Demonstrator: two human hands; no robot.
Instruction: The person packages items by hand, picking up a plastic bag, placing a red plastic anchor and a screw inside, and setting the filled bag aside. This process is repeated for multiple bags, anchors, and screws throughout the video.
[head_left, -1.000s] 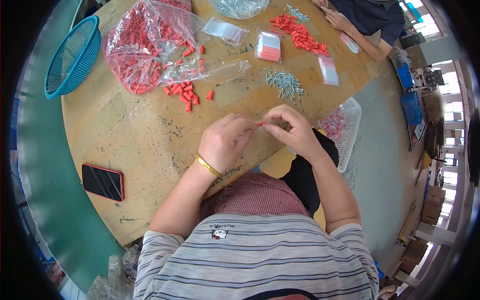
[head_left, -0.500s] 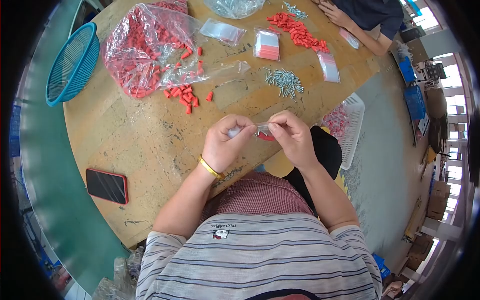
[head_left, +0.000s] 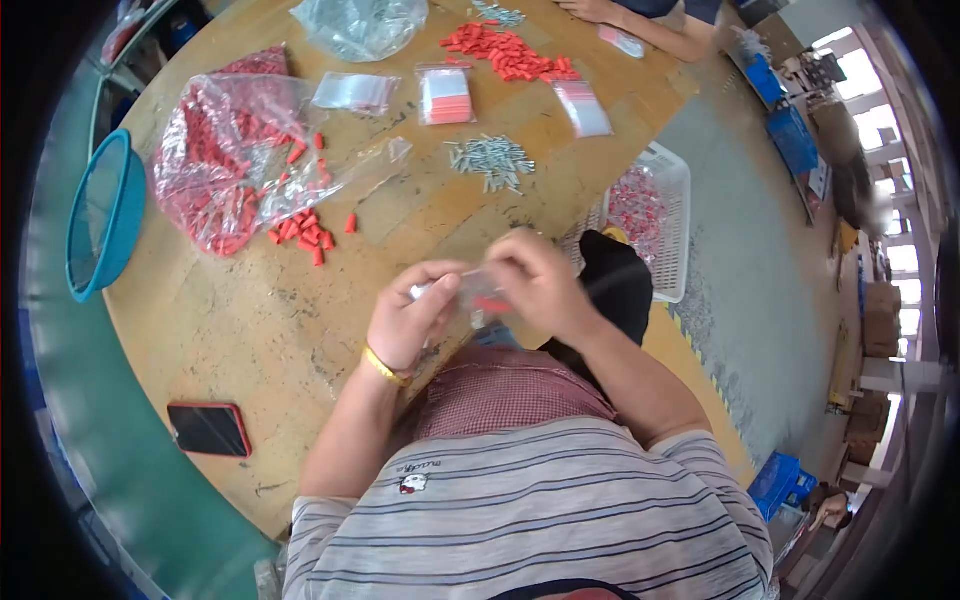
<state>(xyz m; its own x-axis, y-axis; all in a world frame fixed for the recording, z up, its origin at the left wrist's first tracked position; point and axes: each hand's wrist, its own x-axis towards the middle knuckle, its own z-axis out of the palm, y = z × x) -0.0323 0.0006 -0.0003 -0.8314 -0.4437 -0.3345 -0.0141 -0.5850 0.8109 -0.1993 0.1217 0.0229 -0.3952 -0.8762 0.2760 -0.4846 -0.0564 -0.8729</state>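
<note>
On my feed, the wearer's left hand (head_left: pixel 413 312) is curled closed, thumb against fingers, with hold of a small clear bag (head_left: pixel 478 285). The right hand (head_left: pixel 538 290) has its fingers bent in at the bag's other side; it is blurred, so I cannot tell how tightly it grips. The bag is between the 2 hands, over the near edge of the desk (head_left: pixel 290 340), and 1 red piece (head_left: pixel 492 304) shows at its lower right; I cannot tell whether that piece is inside.

I see a yellow band (head_left: pixel 385 366) around the left wrist. Beyond the hands, a lone red cap (head_left: pixel 350 223) lies just beside a loose cluster of red caps (head_left: pixel 305 236), near the mouth of a large clear sack (head_left: pixel 205 165) full of them. Farther right I have a pile of screws (head_left: pixel 492 162), with 3 stacks of flat bags (head_left: pixel 445 97) around it and a red heap (head_left: pixel 510 52) behind.

A phone (head_left: pixel 210 429) lies at the left, well apart from a blue basket (head_left: pixel 128 215). Right of the desk, a white crate (head_left: pixel 677 235) holds small packets. At the far edge rests a co-worker's hand (head_left: pixel 590 9).
</note>
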